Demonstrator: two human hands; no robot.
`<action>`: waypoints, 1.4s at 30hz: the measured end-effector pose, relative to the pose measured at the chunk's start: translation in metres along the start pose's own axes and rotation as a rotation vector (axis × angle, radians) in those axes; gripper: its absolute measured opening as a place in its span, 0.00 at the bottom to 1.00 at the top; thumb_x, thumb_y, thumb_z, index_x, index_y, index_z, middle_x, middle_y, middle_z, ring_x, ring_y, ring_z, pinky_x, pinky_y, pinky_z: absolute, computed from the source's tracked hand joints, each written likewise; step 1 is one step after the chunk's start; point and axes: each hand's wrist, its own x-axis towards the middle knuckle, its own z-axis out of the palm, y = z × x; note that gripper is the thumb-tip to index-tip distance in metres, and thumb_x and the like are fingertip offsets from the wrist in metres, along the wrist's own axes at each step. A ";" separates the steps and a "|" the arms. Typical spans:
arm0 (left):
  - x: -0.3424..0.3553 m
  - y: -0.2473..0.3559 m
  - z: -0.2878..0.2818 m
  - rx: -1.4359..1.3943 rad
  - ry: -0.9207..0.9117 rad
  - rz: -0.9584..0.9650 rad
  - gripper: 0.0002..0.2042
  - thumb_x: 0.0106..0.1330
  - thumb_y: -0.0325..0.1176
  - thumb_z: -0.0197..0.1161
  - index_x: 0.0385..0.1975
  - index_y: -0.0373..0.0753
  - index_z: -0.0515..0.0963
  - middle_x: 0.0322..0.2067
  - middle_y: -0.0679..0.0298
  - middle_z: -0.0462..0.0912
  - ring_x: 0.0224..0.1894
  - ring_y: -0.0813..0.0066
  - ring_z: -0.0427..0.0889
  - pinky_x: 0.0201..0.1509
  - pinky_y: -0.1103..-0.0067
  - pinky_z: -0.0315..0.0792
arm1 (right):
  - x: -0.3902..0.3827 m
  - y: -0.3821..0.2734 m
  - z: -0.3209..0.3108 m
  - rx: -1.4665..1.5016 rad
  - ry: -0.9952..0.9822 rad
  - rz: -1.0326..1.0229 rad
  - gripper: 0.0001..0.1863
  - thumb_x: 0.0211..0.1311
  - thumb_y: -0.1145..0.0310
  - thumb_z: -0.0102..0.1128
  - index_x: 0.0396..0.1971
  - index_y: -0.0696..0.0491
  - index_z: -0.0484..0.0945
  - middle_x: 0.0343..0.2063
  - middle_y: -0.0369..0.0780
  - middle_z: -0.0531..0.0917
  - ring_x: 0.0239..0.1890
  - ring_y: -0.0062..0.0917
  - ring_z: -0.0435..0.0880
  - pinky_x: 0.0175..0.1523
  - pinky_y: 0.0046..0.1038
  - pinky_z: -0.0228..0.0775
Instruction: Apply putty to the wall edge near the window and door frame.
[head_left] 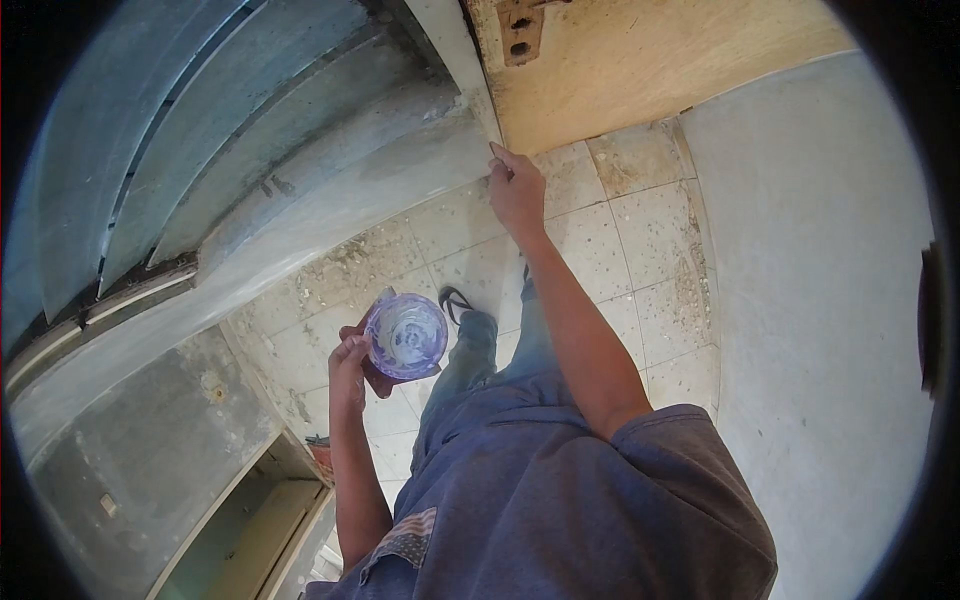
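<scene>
Purple tub (407, 336), grasped by the left hand (349, 362), is best held level while the clenched right hand (517, 192), contents unclear, reaches forward.

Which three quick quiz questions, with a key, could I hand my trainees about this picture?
1. Which of the person's hands holds the round purple plastic bowl smeared with white inside?
2. True or false: the person's left foot wears a closed boot.
3. Fill in the missing word: the floor is laid with pale square ____.

Key:
1. The left hand.
2. False: it wears a black open sandal.
3. Tiles.
</scene>
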 end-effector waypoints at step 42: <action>0.015 0.001 -0.095 -0.012 -0.005 0.064 0.06 0.63 0.30 0.57 0.31 0.35 0.77 0.27 0.72 0.74 0.32 0.82 0.71 0.41 0.83 0.64 | -0.034 -0.070 0.116 1.032 0.280 0.533 0.38 0.58 0.81 0.56 0.68 0.50 0.53 0.37 0.37 0.75 0.31 0.21 0.78 0.28 0.22 0.69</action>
